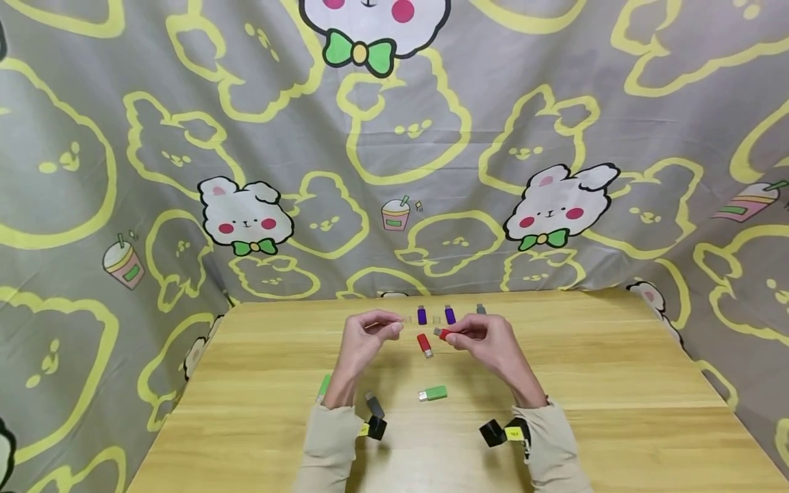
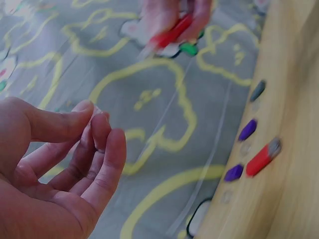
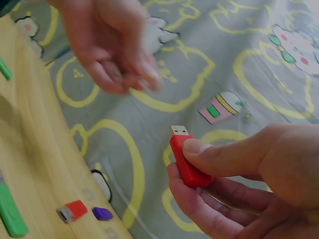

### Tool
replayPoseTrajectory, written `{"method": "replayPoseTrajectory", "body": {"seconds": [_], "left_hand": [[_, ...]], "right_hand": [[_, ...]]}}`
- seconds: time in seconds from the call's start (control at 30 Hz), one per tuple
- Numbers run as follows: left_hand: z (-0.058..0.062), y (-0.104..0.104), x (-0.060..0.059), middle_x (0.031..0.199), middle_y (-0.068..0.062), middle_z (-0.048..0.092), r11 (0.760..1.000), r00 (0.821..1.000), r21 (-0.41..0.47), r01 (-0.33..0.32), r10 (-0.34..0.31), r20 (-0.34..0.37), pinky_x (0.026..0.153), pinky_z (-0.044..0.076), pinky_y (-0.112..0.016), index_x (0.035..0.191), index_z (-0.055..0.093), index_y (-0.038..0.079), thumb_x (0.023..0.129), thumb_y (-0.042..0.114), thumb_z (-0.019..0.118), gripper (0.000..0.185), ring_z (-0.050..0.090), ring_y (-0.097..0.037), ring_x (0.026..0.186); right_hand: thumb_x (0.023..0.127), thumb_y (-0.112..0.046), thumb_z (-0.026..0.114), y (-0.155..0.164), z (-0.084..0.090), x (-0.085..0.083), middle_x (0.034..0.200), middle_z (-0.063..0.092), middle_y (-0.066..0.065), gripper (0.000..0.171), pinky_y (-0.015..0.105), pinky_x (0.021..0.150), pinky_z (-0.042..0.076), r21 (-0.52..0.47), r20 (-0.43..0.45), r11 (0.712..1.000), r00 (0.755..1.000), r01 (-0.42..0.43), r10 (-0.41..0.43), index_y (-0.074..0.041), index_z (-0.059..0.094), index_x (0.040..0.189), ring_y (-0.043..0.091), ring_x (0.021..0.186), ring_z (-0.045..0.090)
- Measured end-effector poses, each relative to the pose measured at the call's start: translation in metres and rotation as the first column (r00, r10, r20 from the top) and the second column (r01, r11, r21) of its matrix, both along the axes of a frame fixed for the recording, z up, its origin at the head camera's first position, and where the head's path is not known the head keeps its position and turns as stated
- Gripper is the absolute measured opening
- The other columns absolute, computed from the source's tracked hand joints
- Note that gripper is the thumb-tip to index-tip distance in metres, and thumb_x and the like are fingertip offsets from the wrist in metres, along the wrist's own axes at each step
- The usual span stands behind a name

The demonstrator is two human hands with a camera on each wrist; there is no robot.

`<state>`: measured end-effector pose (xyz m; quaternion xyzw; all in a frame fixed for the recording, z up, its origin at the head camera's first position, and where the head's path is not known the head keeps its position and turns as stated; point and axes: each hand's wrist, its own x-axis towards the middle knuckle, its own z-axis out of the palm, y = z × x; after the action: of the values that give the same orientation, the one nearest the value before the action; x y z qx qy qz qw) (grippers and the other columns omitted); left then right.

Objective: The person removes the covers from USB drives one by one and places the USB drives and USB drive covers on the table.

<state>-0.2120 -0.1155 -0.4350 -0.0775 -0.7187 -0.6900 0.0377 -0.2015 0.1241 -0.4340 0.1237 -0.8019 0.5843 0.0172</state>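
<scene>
My right hand [image 1: 487, 335] pinches a red USB stick [image 3: 188, 162] between thumb and fingers, its bare metal plug pointing up in the right wrist view. My left hand [image 1: 368, 335] is to its left, apart from it. Its thumb and fingertips pinch a small clear cap [image 2: 96, 110], mostly hidden by the fingers. Just below and between the hands, a second red USB stick [image 1: 425, 345] lies on the table. Behind it are two purple USB sticks [image 1: 422, 315] and small clear caps [image 1: 436, 320].
A grey USB stick [image 1: 481, 309] lies at the far side, partly behind the right hand. Nearer lie a green USB stick [image 1: 433, 393], another grey one [image 1: 373, 404] and a green one [image 1: 324, 385] partly behind the left forearm. A patterned curtain [image 1: 370, 239] hangs behind the wooden table [image 1: 616, 356].
</scene>
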Motion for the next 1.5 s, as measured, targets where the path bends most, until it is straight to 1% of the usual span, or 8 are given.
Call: {"method": "replayPoseTrajectory", "body": {"seconds": [0.07,0.27,0.47,0.7,0.9,1.23,1.3,1.5], "left_hand": [[0.001,-0.008,-0.001,0.094,-0.02,0.074,0.999,1.0,0.028,-0.021,0.021,-0.003,0.074,0.061,-0.028,0.099,0.075,-0.009,0.09,-0.006,0.075,0.01,0.07,-0.017,0.074],[0.0,-0.024,-0.006,0.098,-0.02,0.073,1.0,1.0,0.021,0.002,-0.002,-0.004,0.078,0.061,-0.03,0.103,0.073,-0.011,0.091,-0.006,0.073,0.013,0.071,-0.018,0.079],[-0.005,-0.041,-0.01,0.098,-0.022,0.073,0.997,0.997,0.027,-0.067,0.067,0.024,0.077,0.061,-0.028,0.103,0.073,-0.012,0.09,-0.008,0.073,0.013,0.071,-0.018,0.078],[-0.009,-0.057,-0.013,0.098,-0.022,0.073,0.991,0.991,0.004,-0.134,0.134,0.03,0.075,0.06,-0.024,0.103,0.073,-0.011,0.091,-0.004,0.075,0.014,0.07,-0.017,0.078],[-0.012,-0.062,-0.016,0.095,-0.022,0.073,0.989,0.988,0.002,-0.147,0.147,0.039,0.074,0.06,-0.024,0.103,0.072,-0.013,0.09,-0.006,0.075,0.015,0.07,-0.014,0.076],[-0.017,-0.067,-0.019,0.096,-0.023,0.073,0.988,0.987,0.004,-0.154,0.153,0.055,0.074,0.06,-0.024,0.103,0.072,-0.014,0.09,-0.008,0.074,0.014,0.07,-0.013,0.077],[-0.017,-0.066,-0.019,0.096,-0.023,0.073,0.989,0.987,0.005,-0.15,0.15,0.061,0.074,0.06,-0.025,0.103,0.072,-0.014,0.09,-0.009,0.073,0.014,0.07,-0.014,0.078],[-0.018,-0.068,-0.02,0.096,-0.022,0.073,0.989,0.987,-0.008,-0.145,0.145,0.073,0.075,0.061,-0.026,0.102,0.073,-0.012,0.09,-0.009,0.073,0.012,0.07,-0.016,0.079]], "right_hand": [[0.087,-0.003,0.081,0.004,0.0,-0.001,0.094,0.077,0.008,0.008,0.027,0.072,0.061,-0.015,0.02,1.0,1.0,0.019,-0.019,-0.005,0.079,0.094,0.022,0.079,0.074],[0.09,-0.002,0.078,0.001,-0.008,-0.007,0.099,0.075,0.012,0.017,0.032,0.075,0.061,-0.002,0.02,1.0,1.0,-0.009,0.009,0.0,0.076,0.108,0.029,0.085,0.074],[0.093,-0.001,0.075,-0.017,-0.024,-0.02,0.102,0.076,0.017,0.017,0.029,0.073,0.06,0.037,-0.003,0.999,1.0,0.007,-0.007,0.005,0.075,0.109,0.03,0.087,0.073],[0.086,-0.002,0.08,-0.052,-0.026,-0.055,0.088,0.076,0.009,0.008,0.027,0.07,0.057,0.086,0.015,0.994,0.997,0.068,-0.069,-0.001,0.077,0.094,0.019,0.078,0.071],[0.085,-0.005,0.082,-0.079,-0.028,-0.086,0.082,0.075,0.008,0.009,0.027,0.059,0.056,0.155,0.037,0.979,0.989,0.135,-0.142,-0.001,0.076,0.092,0.029,0.072,0.072],[0.077,-0.011,0.089,-0.112,-0.038,-0.118,0.074,0.073,0.004,0.015,0.039,0.071,0.055,0.377,-0.003,0.899,0.971,0.223,-0.239,-0.007,0.076,0.073,0.025,0.074,0.067],[0.077,-0.009,0.089,-0.118,-0.04,-0.121,0.069,0.069,0.002,0.021,0.038,0.066,0.055,0.409,-0.014,0.888,0.974,0.212,-0.226,-0.008,0.071,0.066,0.023,0.068,0.064],[0.078,-0.004,0.086,-0.134,-0.04,-0.127,0.059,0.063,0.001,0.033,0.039,0.071,0.055,0.524,-0.071,0.835,0.986,0.167,-0.153,-0.008,0.062,0.056,0.021,0.064,0.06]]}}
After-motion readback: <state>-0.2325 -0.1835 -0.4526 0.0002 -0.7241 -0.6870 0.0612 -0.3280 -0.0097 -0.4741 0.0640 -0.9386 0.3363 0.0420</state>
